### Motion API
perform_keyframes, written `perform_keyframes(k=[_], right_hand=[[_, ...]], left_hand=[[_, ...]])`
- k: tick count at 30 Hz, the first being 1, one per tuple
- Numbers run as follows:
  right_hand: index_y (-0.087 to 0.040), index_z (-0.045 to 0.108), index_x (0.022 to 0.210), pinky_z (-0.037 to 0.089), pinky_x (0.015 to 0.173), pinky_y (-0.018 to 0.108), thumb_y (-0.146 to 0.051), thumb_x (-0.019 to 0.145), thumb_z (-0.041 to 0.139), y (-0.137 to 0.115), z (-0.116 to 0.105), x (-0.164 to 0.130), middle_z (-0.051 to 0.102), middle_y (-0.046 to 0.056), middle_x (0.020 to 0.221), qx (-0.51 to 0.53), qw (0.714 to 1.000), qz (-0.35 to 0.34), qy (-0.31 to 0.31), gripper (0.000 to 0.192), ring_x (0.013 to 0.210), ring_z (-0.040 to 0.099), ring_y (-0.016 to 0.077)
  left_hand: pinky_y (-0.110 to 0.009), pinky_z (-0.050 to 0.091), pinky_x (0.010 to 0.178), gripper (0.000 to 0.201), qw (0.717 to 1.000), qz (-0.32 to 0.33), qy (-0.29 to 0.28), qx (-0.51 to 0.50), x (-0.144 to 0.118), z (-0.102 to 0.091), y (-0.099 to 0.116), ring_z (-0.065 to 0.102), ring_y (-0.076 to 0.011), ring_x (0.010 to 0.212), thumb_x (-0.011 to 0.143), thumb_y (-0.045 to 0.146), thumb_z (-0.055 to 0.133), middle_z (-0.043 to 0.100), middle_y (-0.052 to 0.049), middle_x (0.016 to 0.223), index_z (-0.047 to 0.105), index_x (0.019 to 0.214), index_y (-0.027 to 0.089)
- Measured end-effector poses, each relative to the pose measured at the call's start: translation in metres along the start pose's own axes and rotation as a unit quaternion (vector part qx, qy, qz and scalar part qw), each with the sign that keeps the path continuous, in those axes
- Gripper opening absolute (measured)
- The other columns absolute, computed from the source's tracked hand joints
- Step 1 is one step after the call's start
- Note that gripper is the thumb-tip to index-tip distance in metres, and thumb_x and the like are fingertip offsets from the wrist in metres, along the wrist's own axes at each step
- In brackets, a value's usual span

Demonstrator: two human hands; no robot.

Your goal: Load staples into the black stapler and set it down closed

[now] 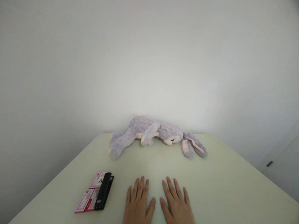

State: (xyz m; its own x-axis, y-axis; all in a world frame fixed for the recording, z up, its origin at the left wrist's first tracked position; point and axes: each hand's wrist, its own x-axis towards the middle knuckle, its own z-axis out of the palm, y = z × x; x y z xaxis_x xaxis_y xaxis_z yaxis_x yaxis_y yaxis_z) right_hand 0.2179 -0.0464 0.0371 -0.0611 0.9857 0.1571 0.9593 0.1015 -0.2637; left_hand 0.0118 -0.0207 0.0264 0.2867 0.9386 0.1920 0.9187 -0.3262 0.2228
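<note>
My left hand [138,202] and my right hand [176,202] lie flat, palms down, side by side on the pale green table [221,186] near its front edge. Both hold nothing and their fingers are spread. A purple plush rabbit [154,133] lies on its side at the far edge of the table, its long ears trailing to the right. To the left of my left hand rests a black stapler [104,191] on top of red and white small boxes [90,194].
A plain white wall [149,62] rises right behind the table. At the far right stands a pale cabinet or door with a dark handle [269,163].
</note>
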Motion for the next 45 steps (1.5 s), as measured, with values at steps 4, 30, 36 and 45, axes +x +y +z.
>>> perform_keyframes(k=[4,30,36,45], right_hand=[[-0.04,0.022,0.156,0.023,0.12,0.071,-0.062,0.101,0.032,-0.0005,-0.0005,-0.0017,0.021,-0.005,0.164,0.001,1.0,0.007,-0.004,0.06,0.153,0.022,0.0351],[-0.052,0.022,0.153,0.026,0.116,0.073,-0.049,0.103,0.037,-0.0014,-0.0022,-0.0003,0.022,-0.005,0.164,-0.013,1.0,-0.014,0.018,0.053,0.152,0.025,0.036],[-0.051,0.023,0.153,0.026,0.116,0.074,-0.046,0.102,0.038,-0.0027,-0.0025,-0.0012,0.022,-0.004,0.164,-0.015,1.0,-0.015,0.019,0.054,0.152,0.026,0.0368],[-0.049,0.025,0.153,0.025,0.117,0.073,-0.048,0.101,0.038,-0.0037,-0.0022,-0.0012,0.023,-0.005,0.164,-0.012,1.0,-0.005,0.015,0.053,0.152,0.026,0.0367]], left_hand=[[-0.067,0.023,0.122,0.064,1.0,0.004,-0.001,-0.002,-0.001,-0.0015,0.0003,0.02,-0.0334,0.155,0.102,0.055,0.036,0.016,-0.001,0.167,0.022,0.159,0.031],[-0.064,0.024,0.123,0.063,1.0,0.005,0.023,-0.003,-0.0029,0.0025,-0.0008,0.021,-0.0322,0.155,0.102,0.055,0.036,0.019,0.0,0.167,0.023,0.16,0.033],[-0.064,0.024,0.123,0.063,1.0,0.006,0.019,-0.002,-0.0015,0.0025,-0.0016,0.02,-0.0318,0.155,0.102,0.055,0.034,0.018,0.001,0.168,0.02,0.16,0.033],[-0.064,0.025,0.122,0.063,1.0,0.005,0.012,-0.001,-0.0009,0.0013,-0.0024,0.022,-0.0328,0.155,0.101,0.054,0.037,0.019,0.001,0.167,0.023,0.159,0.034]])
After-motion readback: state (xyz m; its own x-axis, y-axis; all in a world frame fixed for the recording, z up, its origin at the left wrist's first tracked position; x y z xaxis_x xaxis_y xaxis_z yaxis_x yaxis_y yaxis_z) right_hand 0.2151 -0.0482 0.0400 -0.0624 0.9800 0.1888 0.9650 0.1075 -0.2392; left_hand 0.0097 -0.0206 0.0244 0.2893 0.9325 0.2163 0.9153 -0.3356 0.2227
